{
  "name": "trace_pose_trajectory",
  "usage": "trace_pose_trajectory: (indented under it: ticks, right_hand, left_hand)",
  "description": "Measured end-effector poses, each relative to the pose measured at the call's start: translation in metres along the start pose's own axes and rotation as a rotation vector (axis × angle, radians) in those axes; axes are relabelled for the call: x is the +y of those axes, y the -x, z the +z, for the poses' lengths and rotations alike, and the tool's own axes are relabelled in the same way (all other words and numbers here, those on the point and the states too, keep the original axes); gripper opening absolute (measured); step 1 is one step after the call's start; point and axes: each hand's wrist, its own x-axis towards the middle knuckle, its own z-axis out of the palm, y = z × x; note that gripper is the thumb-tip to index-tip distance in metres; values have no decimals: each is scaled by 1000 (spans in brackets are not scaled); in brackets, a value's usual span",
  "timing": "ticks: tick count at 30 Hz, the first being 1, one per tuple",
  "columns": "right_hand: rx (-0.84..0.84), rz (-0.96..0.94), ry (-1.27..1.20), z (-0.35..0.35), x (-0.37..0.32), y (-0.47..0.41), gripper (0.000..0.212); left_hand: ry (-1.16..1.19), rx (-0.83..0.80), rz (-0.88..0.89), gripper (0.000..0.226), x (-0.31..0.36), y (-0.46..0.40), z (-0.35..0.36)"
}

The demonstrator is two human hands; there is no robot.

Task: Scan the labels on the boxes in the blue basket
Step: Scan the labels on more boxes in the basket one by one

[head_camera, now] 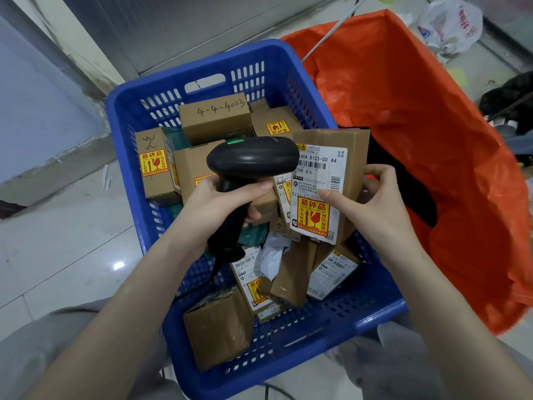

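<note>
Right hand [372,197] pinches small brown cardboard box [328,186] by its edges, lifted above blue slotted plastic basket [129,111], white shipping label [317,192] tilted up so barcode faces reader. Left hand [222,203] wrapped round grip of black handheld barcode scanner [251,163], head just beside label, green LED lit. Other boxes piled loose in basket. Orange plastic sack [418,125] sits open alongside, prob. drop point for scanned ones.

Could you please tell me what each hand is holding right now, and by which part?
The left hand grips the black barcode scanner by its handle. The right hand holds a labelled cardboard box by its right side, thumb on the label face.
</note>
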Motion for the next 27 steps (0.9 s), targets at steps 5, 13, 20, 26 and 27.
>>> trace_pose_trajectory:
  ticks: [5,13,20,26,27]
  right_hand:
    - [-95,-72,269,-15,-1,0,60]
    - [-418,-155,580,-23,0,7,75]
    - [-526,-80,627,-7,25,6,54]
    - [-673,-27,652,9,42,-2,49]
    - [-691,-30,663,12,44,-4,49]
  left_hand:
    - [67,74,2,16,-5,-3,-1]
    - [74,82,-49,13,-19,-7,-2]
    - [-16,128,-181,21,-35,-10,0]
    - [-154,97,-214,22,-46,-12,4]
    - [-170,95,-211,25,-46,-13,5]
